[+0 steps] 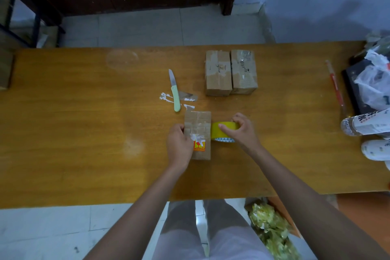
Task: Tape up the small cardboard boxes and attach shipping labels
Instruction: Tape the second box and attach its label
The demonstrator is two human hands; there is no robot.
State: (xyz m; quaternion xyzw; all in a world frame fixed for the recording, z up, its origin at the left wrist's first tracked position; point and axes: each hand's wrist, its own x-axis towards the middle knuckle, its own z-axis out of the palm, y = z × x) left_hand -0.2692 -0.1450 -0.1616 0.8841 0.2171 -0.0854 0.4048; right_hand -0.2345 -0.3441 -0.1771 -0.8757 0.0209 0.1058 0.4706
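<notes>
Near table [84, 154] edge: left hand [178, 145] gripping box [199, 131], covering its left side. Just right of box, touching it: right hand [242, 131] clasping tape [221, 132], roll partly hidden. Beyond box: knife [175, 93] on torn scraps [166, 97]. Farther, right of box: two more boxes [231, 72], markings illegible.
</notes>
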